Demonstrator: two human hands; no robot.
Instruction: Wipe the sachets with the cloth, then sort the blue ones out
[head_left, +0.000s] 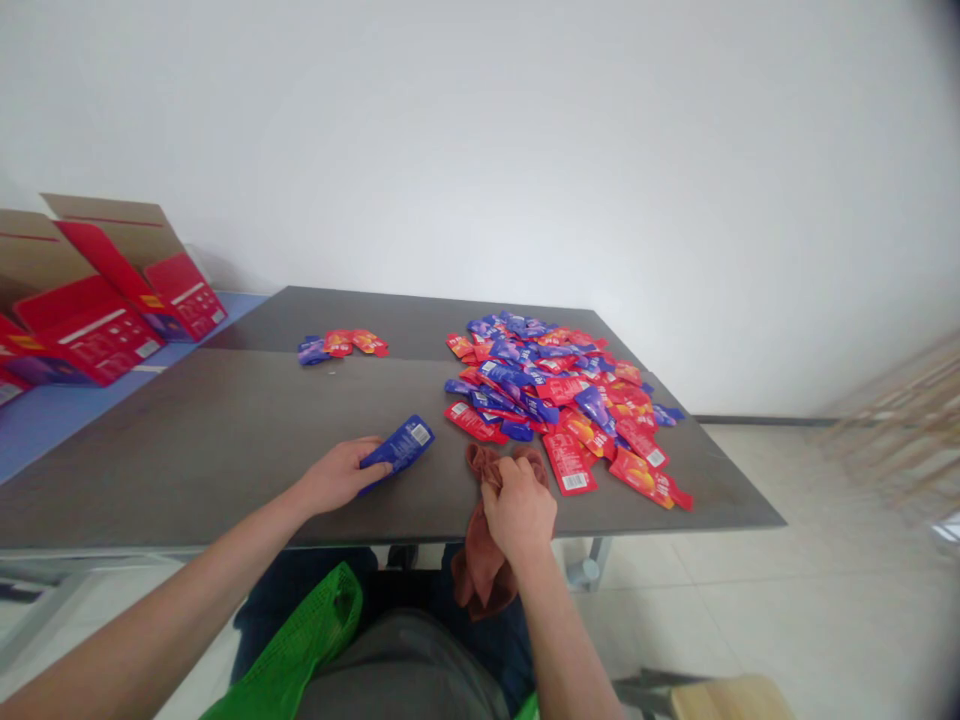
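Observation:
My left hand (343, 474) is closed on the lower end of a blue pouch (406, 446), whose barcode side faces up, over the dark table (225, 440). To its right, my right hand (519, 502) grips a bunched brown cloth (484, 545) at the table's front edge; part of the cloth hangs down over the edge. Just beyond the cloth lies a large heap of red and blue pouches (555, 385). The nearest of them, a red pouch (568, 464), lies beside my right hand with its barcode up.
Farther back on the left, a small group of blue and red pouches (339, 344) lies on the table. Open red cardboard boxes (97, 335) stand on a blue surface (45, 425) at the far left. A white wall rises behind. A wooden seat (731, 698) shows at bottom right.

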